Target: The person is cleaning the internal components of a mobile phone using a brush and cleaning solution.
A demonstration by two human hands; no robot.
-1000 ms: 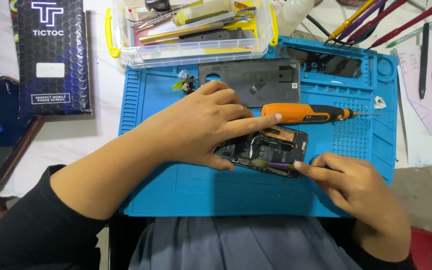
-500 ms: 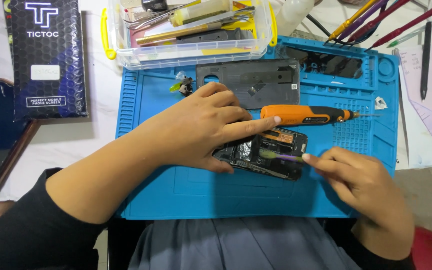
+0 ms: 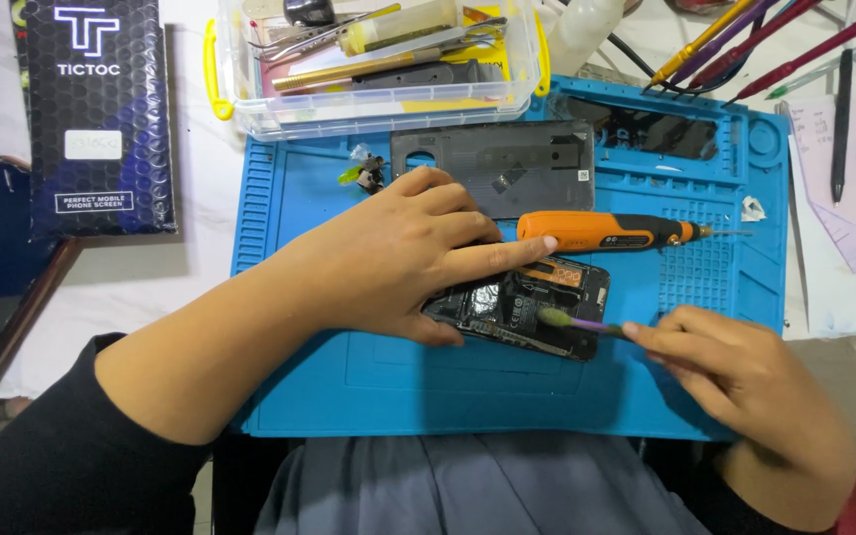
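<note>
Left hand pins glossy opened phone; bristly, perhaps brush.

Our left hand lies flat, palm down, forefinger stretched rightward, dark sleeve pushed to mid-forearm. Our right hand curls low at right, fingers pinched together, pointing left.

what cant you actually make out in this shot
Head view only:
- Left part of the opened phone: covered by the left hand.
- Handle of the small brush: hidden inside the right hand.
- Tiny parts on the blue mat: too small to identify.
- Pens: cut off by the top edge.
</note>
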